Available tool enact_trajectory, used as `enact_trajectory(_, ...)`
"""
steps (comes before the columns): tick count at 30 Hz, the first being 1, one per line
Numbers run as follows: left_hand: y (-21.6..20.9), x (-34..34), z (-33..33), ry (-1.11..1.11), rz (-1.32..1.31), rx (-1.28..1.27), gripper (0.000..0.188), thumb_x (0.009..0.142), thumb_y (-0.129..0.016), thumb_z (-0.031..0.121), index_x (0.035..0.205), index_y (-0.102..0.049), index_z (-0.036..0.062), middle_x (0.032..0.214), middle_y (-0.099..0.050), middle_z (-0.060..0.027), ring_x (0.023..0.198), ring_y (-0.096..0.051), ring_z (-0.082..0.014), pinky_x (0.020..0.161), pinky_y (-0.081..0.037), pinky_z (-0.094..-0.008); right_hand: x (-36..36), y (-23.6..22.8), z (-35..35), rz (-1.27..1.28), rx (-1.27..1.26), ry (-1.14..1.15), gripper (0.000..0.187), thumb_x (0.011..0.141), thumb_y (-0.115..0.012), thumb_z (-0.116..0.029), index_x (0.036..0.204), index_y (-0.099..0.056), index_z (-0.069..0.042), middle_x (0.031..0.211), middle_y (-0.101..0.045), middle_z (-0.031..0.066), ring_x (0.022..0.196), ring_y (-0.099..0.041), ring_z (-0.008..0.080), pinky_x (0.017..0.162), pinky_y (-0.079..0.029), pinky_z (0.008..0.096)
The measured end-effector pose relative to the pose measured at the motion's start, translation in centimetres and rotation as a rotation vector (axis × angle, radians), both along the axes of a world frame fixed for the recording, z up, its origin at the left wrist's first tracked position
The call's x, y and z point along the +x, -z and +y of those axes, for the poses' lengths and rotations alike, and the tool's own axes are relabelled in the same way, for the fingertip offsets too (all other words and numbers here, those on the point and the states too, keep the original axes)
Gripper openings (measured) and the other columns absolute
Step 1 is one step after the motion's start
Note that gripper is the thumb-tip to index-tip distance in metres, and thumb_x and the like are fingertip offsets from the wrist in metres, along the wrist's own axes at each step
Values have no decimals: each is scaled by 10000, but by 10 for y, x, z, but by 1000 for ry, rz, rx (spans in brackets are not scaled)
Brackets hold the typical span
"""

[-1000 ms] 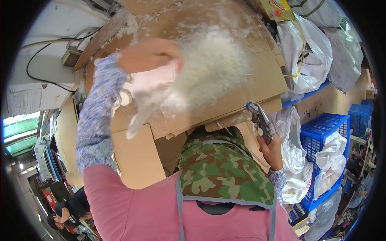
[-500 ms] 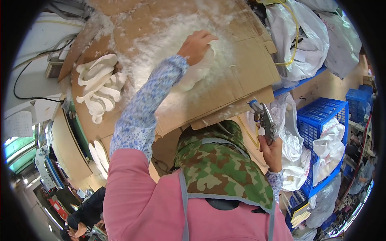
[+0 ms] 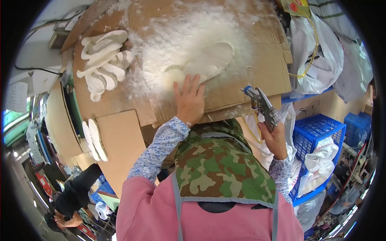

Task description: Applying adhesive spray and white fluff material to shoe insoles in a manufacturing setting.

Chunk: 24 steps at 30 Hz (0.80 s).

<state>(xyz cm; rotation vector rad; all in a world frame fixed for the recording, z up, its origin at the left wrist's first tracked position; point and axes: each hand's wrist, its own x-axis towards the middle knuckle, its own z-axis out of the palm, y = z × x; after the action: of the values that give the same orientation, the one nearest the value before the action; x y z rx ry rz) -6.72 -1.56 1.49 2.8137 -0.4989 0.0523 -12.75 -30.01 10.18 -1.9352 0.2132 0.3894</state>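
Note:
My left hand (image 3: 189, 103) lies with fingers spread at the near edge of a flat, pale insole-shaped piece (image 3: 212, 60). Its fingertips reach the narrow end, where a rounded pale piece (image 3: 173, 78) also lies; whether they press on either is hard to tell. White powdery residue surrounds both on the brown cardboard (image 3: 257, 82). To the right, off the cardboard's near edge, my right hand (image 3: 275, 139) grips a metal spray gun (image 3: 265, 107) with a blue tip. The gun points up and left, and a yellow hose hangs below it.
A loose pile of white insole-shaped pieces (image 3: 103, 60) lies left on the cardboard, with another pair (image 3: 95, 140) nearer me. At right are white plastic bags (image 3: 313, 56) and a blue crate (image 3: 317, 130). Another person (image 3: 76, 193) bends at lower left.
My left hand has drawn back toward me from the piece's far side and now lies spread, uncovering the piece. The spray gun stays in my right hand. The view has shifted a little.

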Motion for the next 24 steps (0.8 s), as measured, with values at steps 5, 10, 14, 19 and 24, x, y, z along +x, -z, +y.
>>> enact_trajectory(5, -10, 33, -41, -100, -45, -194, 511, 772, -564, 96, 1278, -518, 45, 1331, -471, -82, 1292, -381, -289, 1086, -169, -640, 19, -6, 16, 37, -17, -55, 277, 864, -623, -10, 1139, -585, -3, 624, -460, -21, 482, -467, 69, 447, -372, 250)
enact_trajectory(10, 10, 34, -51, -79, 35, -120, 491, 777, -537, 68, 1267, -532, 31, 1314, -471, -74, 1247, -424, -261, 1109, -176, -597, 51, -6, 17, 1, -10, -35, 281, 881, -593, -1, 1162, -603, -8, 607, -480, -30, 488, -452, 56, 444, -354, 242)
enact_trajectory(14, 21, 21, -46, -86, -17, -133, 519, 771, -530, 50, 1290, -524, 38, 1347, -440, -78, 1273, -391, -271, 1123, -168, -576, 92, -7, 23, 49, 88, -27, 260, 897, -567, -40, 1146, -640, -32, 602, -473, -55, 491, -430, 43, 447, -322, 222)
enact_trajectory(19, 22, 16, -47, -136, 33, -191, 564, 747, -530, 13, 1304, -538, 103, 1403, -377, -128, 1321, -328, -318, 1122, -154, -592, 138, 6, 32, 134, 110, -191, 257, 890, -603, -103, 1133, -655, -37, 600, -460, -73, 499, -407, 25, 459, -309, 212)
enact_trajectory(24, 16, 7, -38, -132, 84, -187, 563, 752, -537, 13, 1306, -537, 114, 1434, -353, -155, 1346, -307, -326, 1122, -144, -597, 150, 36, 14, 168, 191, -114, 257, 883, -626, -123, 1123, -659, -38, 599, -479, -68, 504, -436, 27, 457, -318, 200)
